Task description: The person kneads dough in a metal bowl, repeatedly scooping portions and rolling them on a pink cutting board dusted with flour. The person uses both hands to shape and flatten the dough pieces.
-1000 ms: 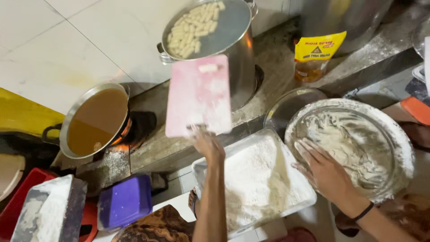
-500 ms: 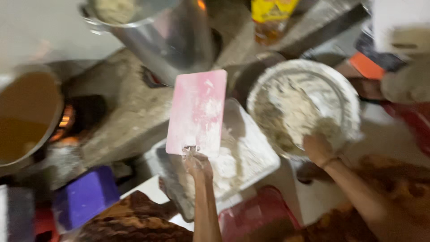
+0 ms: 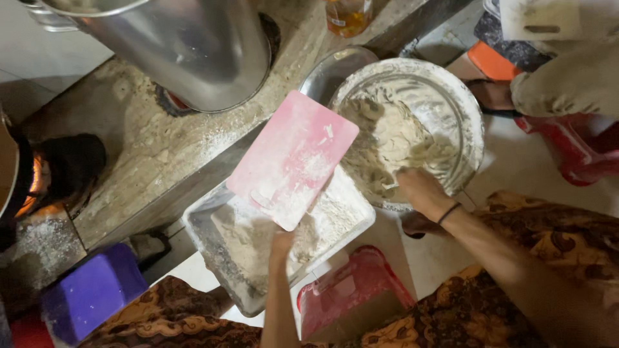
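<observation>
My left hand (image 3: 281, 243) grips the near edge of a pink, flour-dusted cutting board (image 3: 293, 156) and holds it tilted above a rectangular metal tray (image 3: 213, 238) filled with flour. My right hand (image 3: 419, 191) rests inside the near rim of a round metal bowl (image 3: 469, 122) that holds sticky pale dough (image 3: 393, 138). A dark band sits on my right wrist. The bowl stands just right of the tray, touching it.
A large steel pot (image 3: 193, 48) stands on a stone stove ledge (image 3: 148, 145) at the top left. A burner flame (image 3: 32, 187) glows at the far left. A purple box (image 3: 93, 290) and a red plastic stool (image 3: 351, 290) sit near my knees. Another person's knee (image 3: 567, 80) is at the right.
The view has swung down and right. The pink board came away from the pot and now hangs lower over the flour tray. My right hand stays in the dough bowl.
</observation>
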